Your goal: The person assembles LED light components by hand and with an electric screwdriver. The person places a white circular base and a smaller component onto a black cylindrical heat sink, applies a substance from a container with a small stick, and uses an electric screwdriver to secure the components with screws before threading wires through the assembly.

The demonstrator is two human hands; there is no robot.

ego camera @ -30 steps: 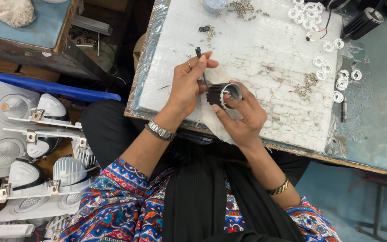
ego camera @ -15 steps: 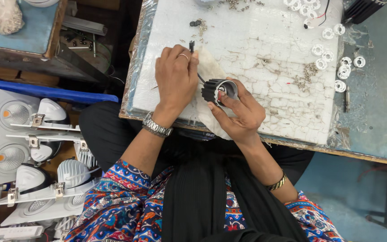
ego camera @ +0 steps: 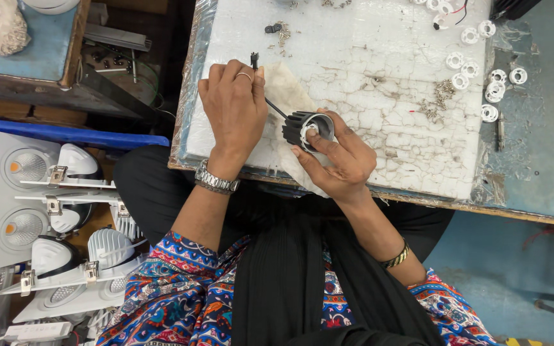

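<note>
My right hand [ego camera: 338, 157] grips a small black finned lamp housing [ego camera: 304, 128] with a white ring inside, held just above the cracked white work board [ego camera: 379, 96]. A thin black wire [ego camera: 270, 102] runs from the housing up to a small black plug [ego camera: 254, 60]. My left hand [ego camera: 233, 106], with a ring and a metal wristwatch, lies palm down over a pale cloth [ego camera: 290, 86], fingers closed around the wire near its plug end.
Several white plastic rings [ego camera: 492, 83] and small metal screws [ego camera: 440, 96] lie at the board's right. A blue crate at the left holds white spotlight fittings [ego camera: 40, 211]. A dark shelf with bits [ego camera: 113, 54] stands at upper left.
The view has shifted so hands and board sit a little lower. My left hand has slid down and flattened over the cloth, with the plug now poking out above its fingers.
</note>
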